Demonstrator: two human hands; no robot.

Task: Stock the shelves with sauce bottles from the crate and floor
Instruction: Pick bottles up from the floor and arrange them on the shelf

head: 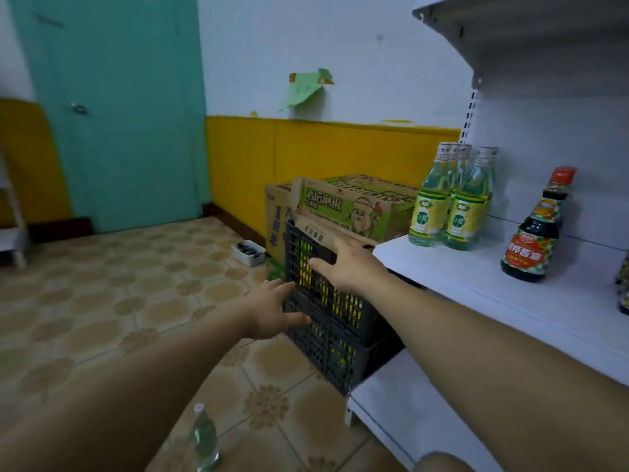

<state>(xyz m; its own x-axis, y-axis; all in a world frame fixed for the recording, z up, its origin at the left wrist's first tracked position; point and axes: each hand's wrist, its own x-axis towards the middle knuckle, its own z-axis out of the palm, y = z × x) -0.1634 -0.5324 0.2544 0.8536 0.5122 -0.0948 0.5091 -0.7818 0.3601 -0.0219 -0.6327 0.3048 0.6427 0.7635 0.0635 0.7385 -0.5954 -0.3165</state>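
Left grip (272, 310) and right grip (347, 265), both spread open and empty, are at the black crate (340, 335).

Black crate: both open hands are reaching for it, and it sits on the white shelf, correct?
Not quite. The head view shows both open hands, left hand and right hand, reaching for the black crate, but it stands on the tiled floor beside the white shelf, not on it.
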